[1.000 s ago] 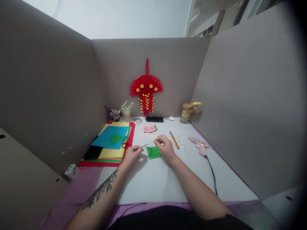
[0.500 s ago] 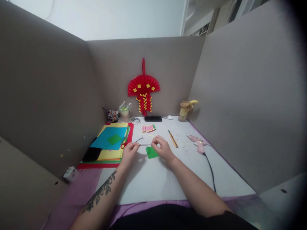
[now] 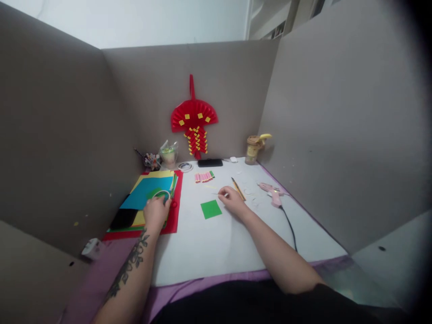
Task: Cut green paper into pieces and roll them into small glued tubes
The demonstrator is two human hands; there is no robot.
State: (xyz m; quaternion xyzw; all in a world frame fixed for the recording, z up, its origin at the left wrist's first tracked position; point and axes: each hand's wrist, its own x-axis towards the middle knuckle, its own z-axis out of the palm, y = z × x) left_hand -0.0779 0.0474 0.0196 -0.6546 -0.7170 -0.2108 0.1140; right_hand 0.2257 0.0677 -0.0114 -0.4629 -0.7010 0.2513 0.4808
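Observation:
My left hand [image 3: 157, 212] is over the paper stack at the left, its fingers closed on a thin white curved strip [image 3: 162, 192] that arches above the blue sheet [image 3: 135, 196]. Near the middle of the white table surface [image 3: 216, 247], my right hand [image 3: 230, 199] pinches a small thin whitish piece [image 3: 215, 193]. A green paper square [image 3: 211, 209] lies flat just left of and below the right hand. Beyond it is a row of small pink rolls [image 3: 203, 177] with a green one at its right end.
A yellow cutter [image 3: 239, 189] lies beyond my right hand, and a pink glue gun [image 3: 274, 192] with a black cord is farther right. Cups [image 3: 252, 150] and a black phone [image 3: 209, 163] stand or lie at the back. A red paper ornament [image 3: 195, 117] hangs on the grey partition.
My hands have moved apart: the left went left over the paper stack with the white strip, while the right stays near the middle. The green square is now fully uncovered. The view has shifted slightly.

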